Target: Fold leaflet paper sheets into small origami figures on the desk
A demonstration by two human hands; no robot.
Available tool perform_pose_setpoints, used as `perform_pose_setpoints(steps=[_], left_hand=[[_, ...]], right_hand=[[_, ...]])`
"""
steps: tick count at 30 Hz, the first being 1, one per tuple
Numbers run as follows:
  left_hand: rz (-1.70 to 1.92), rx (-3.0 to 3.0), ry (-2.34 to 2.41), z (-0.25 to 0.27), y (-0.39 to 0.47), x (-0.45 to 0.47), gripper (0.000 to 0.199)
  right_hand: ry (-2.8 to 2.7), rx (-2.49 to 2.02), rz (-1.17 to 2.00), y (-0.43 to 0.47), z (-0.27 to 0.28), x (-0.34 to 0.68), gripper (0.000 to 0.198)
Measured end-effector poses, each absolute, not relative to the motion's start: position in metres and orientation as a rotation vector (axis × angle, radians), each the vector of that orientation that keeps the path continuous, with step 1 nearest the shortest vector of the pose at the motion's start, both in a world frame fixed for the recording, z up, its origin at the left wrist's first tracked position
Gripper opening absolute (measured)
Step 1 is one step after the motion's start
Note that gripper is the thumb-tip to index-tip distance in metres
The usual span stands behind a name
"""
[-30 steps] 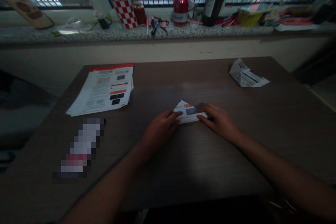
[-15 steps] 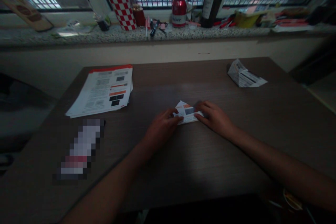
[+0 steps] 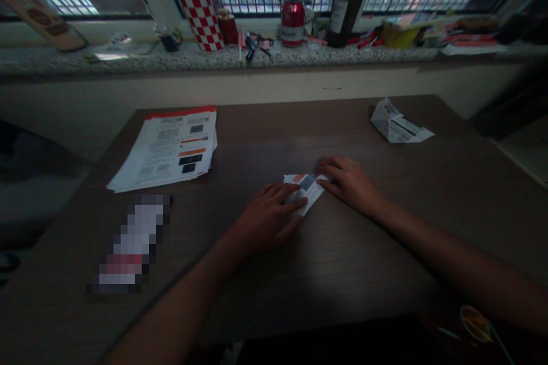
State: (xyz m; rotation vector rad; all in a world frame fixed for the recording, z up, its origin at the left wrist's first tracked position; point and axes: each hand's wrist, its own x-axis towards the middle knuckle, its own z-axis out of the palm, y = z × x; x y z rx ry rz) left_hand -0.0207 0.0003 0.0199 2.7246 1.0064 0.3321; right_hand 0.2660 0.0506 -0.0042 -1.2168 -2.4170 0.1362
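Note:
A small folded piece of printed paper point(image 3: 306, 187) lies flat on the dark wooden table point(image 3: 325, 251), near its middle. My left hand point(image 3: 268, 218) presses down on the paper's left and lower part with spread fingers. My right hand point(image 3: 349, 182) holds the paper's right edge with its fingertips. The paper now looks like a narrow folded shape with an orange and grey print on top.
A stack of printed sheets point(image 3: 169, 147) lies at the table's left. A blurred-out object point(image 3: 131, 242) sits below it. Another folded paper piece point(image 3: 398, 124) rests at the far right. The window sill point(image 3: 257, 54) holds a red can point(image 3: 292, 14), a dark bottle point(image 3: 345, 3) and clutter.
The paper went from a raised triangle to a flatter, narrower shape. My left hand slid onto it and my right hand shifted slightly up and left.

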Motion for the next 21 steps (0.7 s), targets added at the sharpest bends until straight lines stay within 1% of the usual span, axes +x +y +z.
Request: perform_pose_setpoints(steps=[4,9,14,21], left_hand=[[0.277,2.703,0.966,0.019,-0.001,-0.02,0.043],[0.268,2.702,1.058,0.018,-0.007,-0.016,0.046],[0.277,2.728,1.144,0.013,-0.015,-0.008,0.053],[0.306,2.698,1.229,0.009,-0.024,0.004,0.056]], right_hand=[[-2.425,-1.195,0.121,0.055,-0.003,0.265,0.022],[-2.383,-1.153,0.095,0.047,0.006,0.262,0.026],[-2.449,-1.054,0.197,0.023,0.012,0.261,0.03],[-2.552,-1.026,0.312,0.004,0.003,0.262,0.036]])
